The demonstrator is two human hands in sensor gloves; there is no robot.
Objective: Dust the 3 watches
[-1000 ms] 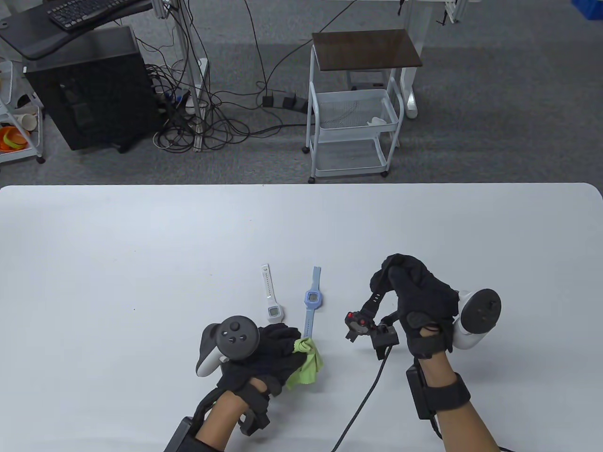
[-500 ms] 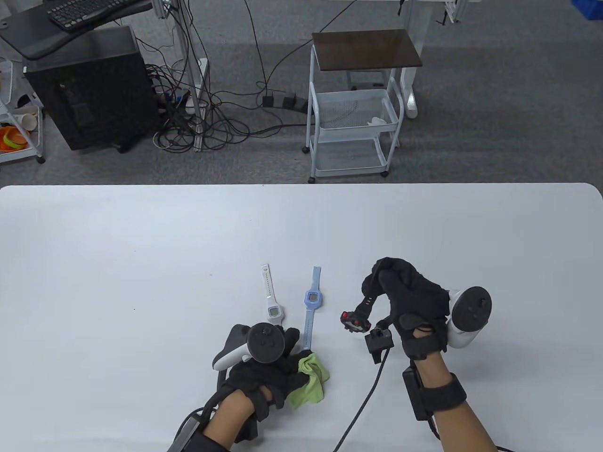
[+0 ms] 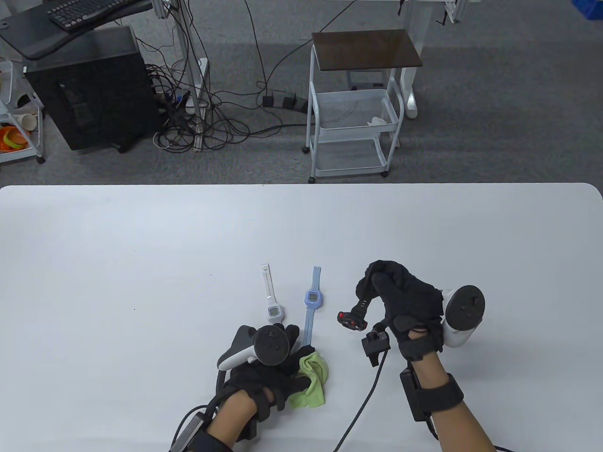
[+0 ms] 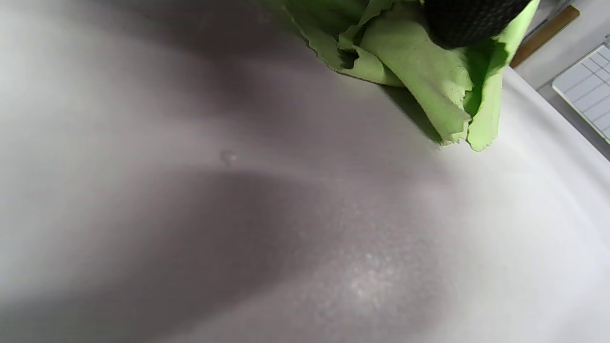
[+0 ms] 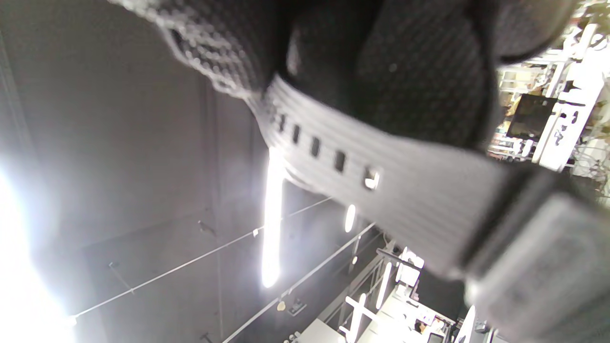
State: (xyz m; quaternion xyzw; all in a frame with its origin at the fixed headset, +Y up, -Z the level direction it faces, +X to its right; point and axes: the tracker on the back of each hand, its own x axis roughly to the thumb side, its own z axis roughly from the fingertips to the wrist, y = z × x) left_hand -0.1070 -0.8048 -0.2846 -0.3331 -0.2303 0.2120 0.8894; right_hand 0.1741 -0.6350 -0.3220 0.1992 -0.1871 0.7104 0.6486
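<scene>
White table [image 3: 141, 263] below, the right hand [image 3: 405, 301] pinches the black-and-red watch's strap [image 3: 365, 301], so the left hand [image 3: 264, 372], gripping the crumpled green cloth [image 3: 313, 381], should rub the hanging face [image 3: 349, 321] gently.

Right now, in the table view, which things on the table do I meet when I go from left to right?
White watch → blue watch → black and red watch, held up by the right hand.

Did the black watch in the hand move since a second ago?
Yes. The black watch, held by its strap in the right hand, has drifted left, closer to the blue watch, which lies unmoved on the table.
</scene>
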